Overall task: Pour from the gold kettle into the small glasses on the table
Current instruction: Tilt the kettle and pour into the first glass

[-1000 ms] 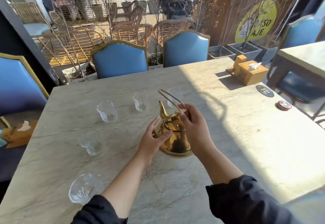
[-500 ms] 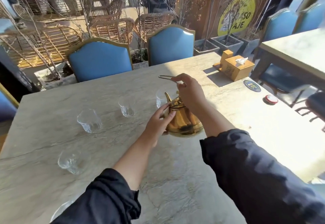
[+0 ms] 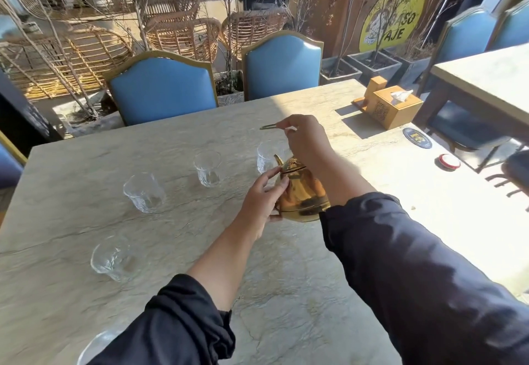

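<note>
The gold kettle [image 3: 302, 197] is at the middle of the marble table [image 3: 286, 293], its spout pointing away toward a small glass [image 3: 266, 157] just beyond it. My right hand [image 3: 307, 139] grips the thin handle above the kettle. My left hand [image 3: 264, 195] rests against the kettle's left side, thumb and finger at its lid. More clear glasses stand to the left: one [image 3: 207, 168] at centre, one [image 3: 144, 191] farther left, one [image 3: 114, 258] nearer me. A fifth glass [image 3: 96, 346] is partly hidden by my left sleeve.
A wooden tissue box [image 3: 393, 105] sits at the far right of the table, with a dark round coaster [image 3: 417, 137] and a red-rimmed lid [image 3: 448, 161] near the right edge. Two blue chairs [image 3: 163, 88] face me across the table. Another table [image 3: 486, 78] stands to the right.
My right hand has raised the handle upright, and the kettle has moved away from me toward the far glass. The camera has shifted forward and right.
</note>
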`<action>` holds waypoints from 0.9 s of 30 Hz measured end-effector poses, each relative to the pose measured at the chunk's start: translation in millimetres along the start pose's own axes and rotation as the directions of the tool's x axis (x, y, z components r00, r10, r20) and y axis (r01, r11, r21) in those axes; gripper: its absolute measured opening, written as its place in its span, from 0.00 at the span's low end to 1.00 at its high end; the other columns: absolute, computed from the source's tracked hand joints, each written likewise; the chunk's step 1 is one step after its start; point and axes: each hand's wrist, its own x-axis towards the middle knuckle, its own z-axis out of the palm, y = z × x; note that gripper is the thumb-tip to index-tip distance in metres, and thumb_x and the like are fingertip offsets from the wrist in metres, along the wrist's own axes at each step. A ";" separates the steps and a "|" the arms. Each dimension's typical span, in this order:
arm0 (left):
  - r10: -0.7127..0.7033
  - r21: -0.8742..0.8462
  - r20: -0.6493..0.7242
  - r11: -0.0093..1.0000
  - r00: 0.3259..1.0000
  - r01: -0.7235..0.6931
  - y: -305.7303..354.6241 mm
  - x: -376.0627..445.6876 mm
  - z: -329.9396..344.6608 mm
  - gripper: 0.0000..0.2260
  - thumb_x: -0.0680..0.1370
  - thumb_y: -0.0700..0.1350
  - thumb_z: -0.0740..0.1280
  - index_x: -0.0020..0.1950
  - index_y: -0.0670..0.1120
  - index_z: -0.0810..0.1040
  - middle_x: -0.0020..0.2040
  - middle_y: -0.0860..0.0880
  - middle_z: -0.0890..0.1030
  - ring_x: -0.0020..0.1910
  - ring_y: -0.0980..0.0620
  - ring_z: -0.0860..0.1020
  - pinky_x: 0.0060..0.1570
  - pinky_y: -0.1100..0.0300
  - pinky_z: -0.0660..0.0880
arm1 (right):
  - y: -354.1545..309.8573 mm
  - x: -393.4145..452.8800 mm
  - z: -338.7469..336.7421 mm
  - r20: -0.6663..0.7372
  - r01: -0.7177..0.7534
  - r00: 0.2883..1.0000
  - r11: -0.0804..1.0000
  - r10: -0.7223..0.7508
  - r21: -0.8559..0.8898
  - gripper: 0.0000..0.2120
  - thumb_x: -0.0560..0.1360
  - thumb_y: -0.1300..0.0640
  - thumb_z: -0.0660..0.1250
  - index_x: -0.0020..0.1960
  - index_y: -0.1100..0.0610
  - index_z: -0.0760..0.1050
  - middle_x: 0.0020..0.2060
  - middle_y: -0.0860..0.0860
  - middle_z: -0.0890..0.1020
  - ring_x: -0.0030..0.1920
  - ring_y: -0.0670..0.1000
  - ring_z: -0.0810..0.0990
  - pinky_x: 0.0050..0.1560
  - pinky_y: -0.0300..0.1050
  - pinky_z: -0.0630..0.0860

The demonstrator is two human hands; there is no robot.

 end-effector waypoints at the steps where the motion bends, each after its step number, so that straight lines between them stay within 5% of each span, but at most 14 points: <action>1: -0.003 -0.008 0.002 1.000 1.000 0.003 -0.1 0.3 -0.1 0.11 0.81 0.53 0.71 0.63 0.64 0.78 0.54 0.49 0.86 0.54 0.45 0.86 0.61 0.36 0.80 | 0.3 0.8 0.2 0.002 0.000 1.000 1.000 0.000 -0.002 0.14 0.80 0.63 0.58 0.57 0.54 0.80 0.54 0.55 0.82 0.27 0.44 0.70 0.26 0.39 0.65; 7: -0.005 -0.034 -0.004 0.999 1.000 0.005 0.4 0.3 -0.3 0.15 0.81 0.51 0.71 0.67 0.63 0.78 0.51 0.51 0.87 0.52 0.47 0.86 0.62 0.35 0.80 | -2.4 2.6 0.0 0.012 0.007 1.000 1.000 -0.006 -0.008 0.14 0.80 0.63 0.58 0.57 0.54 0.80 0.53 0.56 0.82 0.38 0.52 0.77 0.39 0.45 0.75; 14: -0.004 -0.028 -0.009 1.000 1.000 0.004 4.1 -2.0 0.8 0.18 0.81 0.52 0.70 0.71 0.61 0.77 0.52 0.51 0.86 0.55 0.44 0.86 0.60 0.35 0.81 | -5.1 4.6 -0.9 0.019 0.021 1.000 1.000 -0.020 -0.010 0.14 0.80 0.63 0.58 0.58 0.55 0.80 0.56 0.56 0.81 0.43 0.52 0.77 0.41 0.42 0.71; 22: -0.010 -0.021 -0.021 1.000 1.000 0.009 5.5 -4.5 2.0 0.18 0.81 0.52 0.70 0.72 0.61 0.77 0.53 0.51 0.86 0.58 0.43 0.85 0.58 0.38 0.82 | -5.1 5.8 -0.1 0.027 0.022 0.999 1.000 -0.021 -0.017 0.15 0.80 0.65 0.58 0.58 0.55 0.80 0.55 0.56 0.81 0.41 0.52 0.76 0.39 0.42 0.71; 27: -0.010 -0.018 -0.014 1.000 1.000 0.010 6.9 -6.5 3.6 0.19 0.82 0.51 0.69 0.73 0.60 0.76 0.53 0.51 0.86 0.58 0.42 0.85 0.57 0.39 0.82 | -5.1 5.2 -1.8 0.046 0.023 0.999 1.000 -0.022 -0.021 0.16 0.80 0.66 0.56 0.58 0.55 0.80 0.55 0.58 0.81 0.34 0.51 0.73 0.29 0.39 0.66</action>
